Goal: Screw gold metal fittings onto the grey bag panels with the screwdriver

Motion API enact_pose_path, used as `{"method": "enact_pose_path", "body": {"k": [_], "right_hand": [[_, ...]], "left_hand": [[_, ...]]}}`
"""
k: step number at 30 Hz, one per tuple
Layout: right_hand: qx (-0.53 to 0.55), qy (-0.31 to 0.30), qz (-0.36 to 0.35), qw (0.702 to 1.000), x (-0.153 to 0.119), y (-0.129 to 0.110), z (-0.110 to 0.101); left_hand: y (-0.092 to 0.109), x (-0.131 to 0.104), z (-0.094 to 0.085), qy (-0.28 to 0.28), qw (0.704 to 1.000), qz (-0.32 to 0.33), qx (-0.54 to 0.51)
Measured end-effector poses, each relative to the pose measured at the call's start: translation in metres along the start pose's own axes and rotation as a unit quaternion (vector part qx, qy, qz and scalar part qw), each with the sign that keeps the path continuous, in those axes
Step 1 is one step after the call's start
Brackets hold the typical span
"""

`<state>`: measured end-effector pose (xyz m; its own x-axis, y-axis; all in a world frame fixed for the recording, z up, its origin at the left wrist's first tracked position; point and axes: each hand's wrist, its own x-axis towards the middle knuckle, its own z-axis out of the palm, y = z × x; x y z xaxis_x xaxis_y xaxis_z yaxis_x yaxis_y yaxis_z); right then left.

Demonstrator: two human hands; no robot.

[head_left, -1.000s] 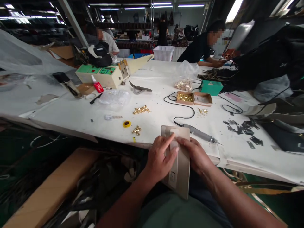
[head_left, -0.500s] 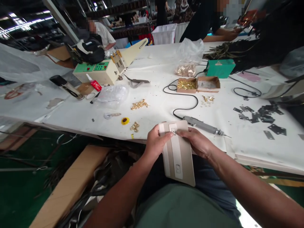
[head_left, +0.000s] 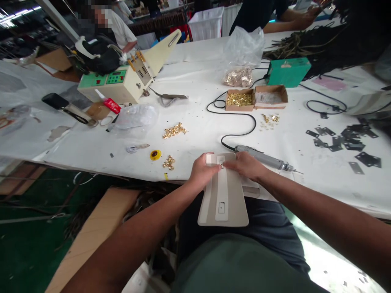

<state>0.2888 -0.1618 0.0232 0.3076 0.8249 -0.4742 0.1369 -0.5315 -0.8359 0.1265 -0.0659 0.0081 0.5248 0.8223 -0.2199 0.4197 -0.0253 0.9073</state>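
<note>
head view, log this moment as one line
left hand: holds beige panel, upper left | right hand: holds upper right | gray corded tool: lying on white table

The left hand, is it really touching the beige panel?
Touching. The head view shows the left hand at the upper left edge of the beige panel, its thumb lying across the front.

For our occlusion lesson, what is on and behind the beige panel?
The beige panel bears a pale central strip with two outlined rectangles; thumbs of the left hand and right hand rest there. Its back and whatever it covers are hidden.
</note>
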Motion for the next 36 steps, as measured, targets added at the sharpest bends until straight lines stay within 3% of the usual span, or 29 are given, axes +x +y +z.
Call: {"method": "enact_pose_path", "body": {"k": [6, 13, 16, 20, 24, 36], "right_hand": [[-0.124, 0.037, 0.027, 0.991, 0.009, -0.001, 0.004], [-0.079, 0.044, 0.011, 0.996, 0.015, 0.002, 0.005], [-0.066, 0.040, 0.000, 0.997, 0.015, 0.001, 0.005], [-0.073, 0.047, -0.022, 0.996, 0.016, -0.001, 0.005], [-0.084, 0.055, -0.041, 0.994, 0.017, 0.000, 0.006], [-0.146, 0.065, -0.048, 0.986, 0.000, -0.010, -0.001]], "left_hand": [[0.004, 0.007, 0.002, -0.015, 0.993, 0.011, 0.115], [0.004, 0.006, 0.002, -0.025, 0.987, 0.040, 0.157], [0.003, 0.001, 0.001, -0.004, 0.978, 0.101, 0.183], [-0.005, -0.002, 0.001, 0.059, 0.932, 0.237, 0.269], [-0.017, 0.003, 0.001, 0.012, 0.900, 0.327, 0.287], [-0.012, 0.011, -0.007, -0.037, 0.902, 0.305, 0.302]]}}
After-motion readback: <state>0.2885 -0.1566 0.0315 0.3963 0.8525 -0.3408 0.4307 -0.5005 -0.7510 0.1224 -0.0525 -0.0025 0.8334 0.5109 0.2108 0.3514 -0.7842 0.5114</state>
